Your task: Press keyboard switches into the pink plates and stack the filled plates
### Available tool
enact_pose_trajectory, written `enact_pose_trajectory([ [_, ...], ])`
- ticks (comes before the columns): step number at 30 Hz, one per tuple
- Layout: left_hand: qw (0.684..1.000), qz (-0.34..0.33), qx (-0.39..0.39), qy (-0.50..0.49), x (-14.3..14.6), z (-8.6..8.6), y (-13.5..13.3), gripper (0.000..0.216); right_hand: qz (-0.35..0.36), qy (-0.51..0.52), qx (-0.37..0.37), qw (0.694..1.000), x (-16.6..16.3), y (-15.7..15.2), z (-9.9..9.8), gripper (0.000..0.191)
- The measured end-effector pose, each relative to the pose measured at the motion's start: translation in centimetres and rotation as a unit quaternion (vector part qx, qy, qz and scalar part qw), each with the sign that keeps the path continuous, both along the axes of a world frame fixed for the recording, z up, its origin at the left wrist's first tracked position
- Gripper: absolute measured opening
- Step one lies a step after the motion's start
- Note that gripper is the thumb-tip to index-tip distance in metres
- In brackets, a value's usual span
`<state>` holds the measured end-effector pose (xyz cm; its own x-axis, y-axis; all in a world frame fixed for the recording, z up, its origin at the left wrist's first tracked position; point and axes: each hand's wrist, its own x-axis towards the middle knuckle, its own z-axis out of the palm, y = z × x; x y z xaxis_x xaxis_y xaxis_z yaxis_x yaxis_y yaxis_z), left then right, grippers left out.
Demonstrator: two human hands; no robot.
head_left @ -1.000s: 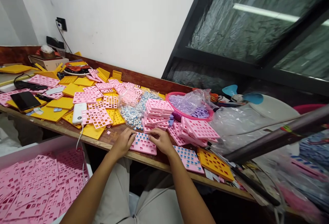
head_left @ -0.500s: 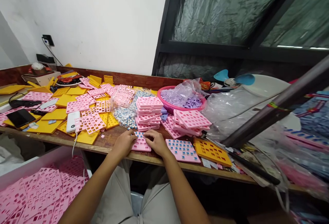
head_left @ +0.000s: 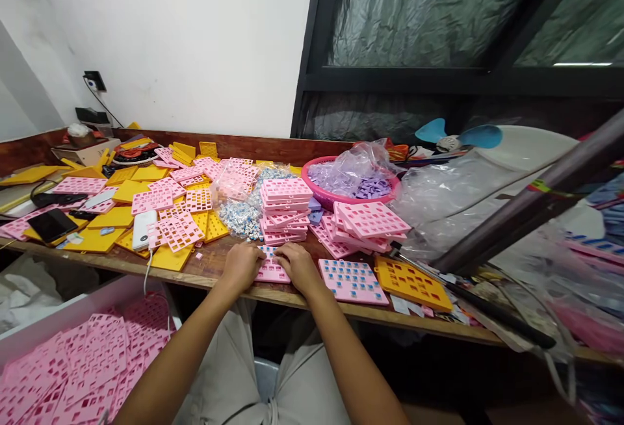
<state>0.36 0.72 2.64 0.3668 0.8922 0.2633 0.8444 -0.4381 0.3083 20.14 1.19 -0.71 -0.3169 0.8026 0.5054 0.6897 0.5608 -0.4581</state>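
My left hand [head_left: 242, 264] and my right hand [head_left: 298, 266] rest side by side on a small pink plate [head_left: 272, 272] near the table's front edge. Both hands have their fingers curled down onto the plate, which is partly filled with blue-white pieces. Whether a piece sits between the fingertips is hidden. A heap of small blue-white pieces [head_left: 238, 218] lies just behind my left hand. A filled pink plate [head_left: 351, 280] lies to the right of my right hand. A stack of pink plates [head_left: 285, 208] stands behind the hands.
Yellow plates [head_left: 412, 282] and pink gridded plates [head_left: 180, 230] cover the wooden table [head_left: 214, 269]. A pink basin [head_left: 325, 197] holds a bag of purple pieces. A phone [head_left: 51, 224] and white power bank [head_left: 143, 228] lie left. A bin of pink plates [head_left: 82, 366] sits below left.
The view has shifted and steadied. My hands have drawn closer together over the small pink plate and stay pressed on it.
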Motion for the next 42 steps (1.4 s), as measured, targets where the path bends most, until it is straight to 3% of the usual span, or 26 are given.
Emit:
enact_pose_trajectory([
  [4, 0.995, 0.013, -0.065, -0.08, -0.3, -0.3, 0.3, 0.018, -0.038, -0.015, 0.023, 0.999, -0.2, 0.0, 0.0, 0.004],
  [12, 0.982, 0.014, -0.023, -0.185, -0.5, -2.2, 0.3, 0.01, -0.058, 0.028, -0.032, 0.997, 0.0, 0.7, -0.5, 0.009],
  [16, 0.99, 0.026, -0.001, -0.142, -0.2, -1.8, 0.2, 0.012, -0.064, 0.019, -0.041, 0.997, -0.2, 0.6, -0.3, 0.011],
  [23, 0.995, 0.012, -0.017, -0.1, -0.1, -1.0, -0.1, 0.014, -0.069, -0.107, -0.001, 0.992, -0.5, 0.2, 0.2, 0.013],
  [30, 0.998, 0.018, -0.003, -0.053, -0.1, -1.3, -0.3, 0.018, -0.077, -0.037, 0.006, 0.996, -0.6, -0.2, -0.3, 0.018],
  [37, 0.987, -0.042, 0.12, 0.098, 0.8, -1.3, -3.9, 0.032, -0.062, 0.02, -0.007, 0.998, -0.3, -0.2, -0.7, 0.013],
  [42, 0.99, -0.038, 0.115, 0.067, 0.7, -1.7, -5.2, 0.032, -0.041, 0.076, 0.018, 0.996, -1.8, 0.8, 1.4, 0.015],
])
